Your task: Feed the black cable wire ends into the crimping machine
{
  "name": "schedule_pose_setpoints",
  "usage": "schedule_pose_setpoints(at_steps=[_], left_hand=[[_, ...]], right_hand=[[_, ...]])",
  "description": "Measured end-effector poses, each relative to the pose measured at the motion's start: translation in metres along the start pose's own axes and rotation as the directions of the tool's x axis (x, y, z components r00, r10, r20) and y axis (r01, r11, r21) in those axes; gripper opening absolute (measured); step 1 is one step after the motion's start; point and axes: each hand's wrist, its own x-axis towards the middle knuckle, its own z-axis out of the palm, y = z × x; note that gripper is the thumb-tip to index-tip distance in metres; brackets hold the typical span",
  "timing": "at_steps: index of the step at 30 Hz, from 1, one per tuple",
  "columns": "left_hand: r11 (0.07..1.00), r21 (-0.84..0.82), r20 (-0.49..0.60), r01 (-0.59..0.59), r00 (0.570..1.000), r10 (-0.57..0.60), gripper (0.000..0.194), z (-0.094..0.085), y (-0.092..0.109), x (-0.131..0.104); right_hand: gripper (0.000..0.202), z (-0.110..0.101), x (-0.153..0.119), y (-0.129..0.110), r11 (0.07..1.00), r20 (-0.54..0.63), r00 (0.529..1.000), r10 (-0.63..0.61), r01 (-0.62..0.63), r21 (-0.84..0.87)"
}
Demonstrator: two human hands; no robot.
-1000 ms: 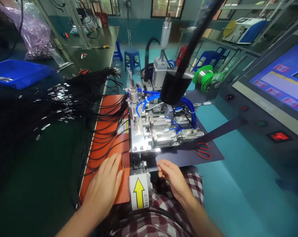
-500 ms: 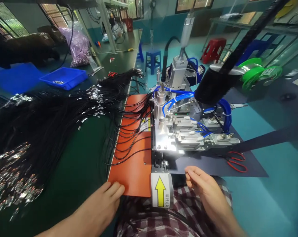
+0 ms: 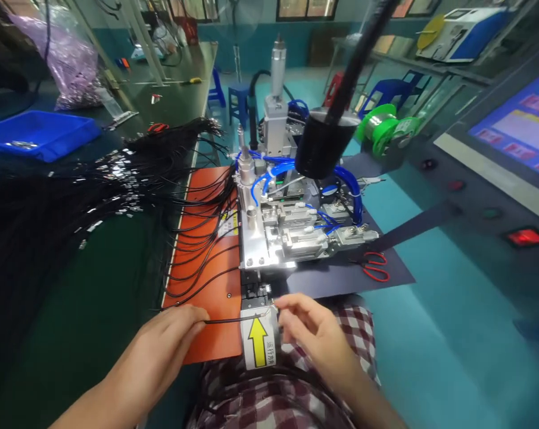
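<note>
Cable, one, between left hand and right hand.

Light is uneven: the machine's metal plate catches a hard white glare, its upper faces lit from above, while a soft shadow falls across the grey board below. The green bench sinks into dimness, its black cable bundle losing detail. A screen and red switch glow. Wide-angle stretching slants the edges; the background is soft, and the right hand looks slightly smeared.
</note>
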Motion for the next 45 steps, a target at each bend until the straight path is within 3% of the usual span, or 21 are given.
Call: schedule_pose_setpoints(at_steps=[4,8,11,13,19,23,26,36,41,45], left_hand=[[1.0,0.022,0.049,-0.013,0.999,0.012,0.014,0.019,0.011,0.014],[0.995,-0.094,0.167,-0.03,0.985,0.046,0.022,0.018,0.038,0.041],[0.949,-0.293,0.377,0.112,0.926,0.007,0.023,0.013,0.057,0.063],[0.893,-0.389,0.438,0.226,0.898,-0.037,0.025,0.013,0.063,0.071],[0.647,-0.634,0.459,0.424,0.879,-0.126,0.029,0.026,0.06,0.058],[0.482,-0.708,0.494,0.516,0.85,-0.184,0.029,0.035,0.056,0.055],[0.413,-0.732,0.514,0.542,0.837,-0.187,0.027,0.035,0.054,0.059],[0.354,-0.756,0.531,0.55,0.832,-0.16,0.026,0.036,0.048,0.062],[0.35,-0.783,0.447,0.513,0.857,-0.257,0.022,0.042,0.051,0.061],[0.336,-0.79,0.425,0.513,0.853,-0.302,0.02,0.043,0.053,0.064]], right_hand=[[0.009,0.014,0.001,-0.004,1.0,0.015,1.0,-0.007,0.007,-0.013],[0.004,0.014,0.001,-0.002,0.999,0.032,0.999,-0.043,0.044,-0.019],[0.008,0.008,-0.002,-0.004,0.992,0.051,0.993,-0.11,0.113,-0.06],[0.01,0.002,-0.004,-0.007,0.989,0.066,0.989,-0.134,0.138,-0.056],[0.024,-0.009,-0.002,-0.005,0.979,0.118,0.983,-0.137,0.116,0.169],[0.023,-0.005,0.006,0.002,0.96,0.159,0.981,-0.107,0.06,0.273],[0.022,0.001,0.012,0.003,0.95,0.153,0.982,-0.113,0.061,0.306],[0.023,0.014,0.018,0.007,0.951,0.123,0.986,-0.113,0.071,0.3],[0.013,0.022,0.013,0.009,0.965,-0.014,0.977,-0.211,0.211,0.159],[0.011,0.017,0.012,0.004,0.964,-0.023,0.964,-0.266,0.265,-0.022]])
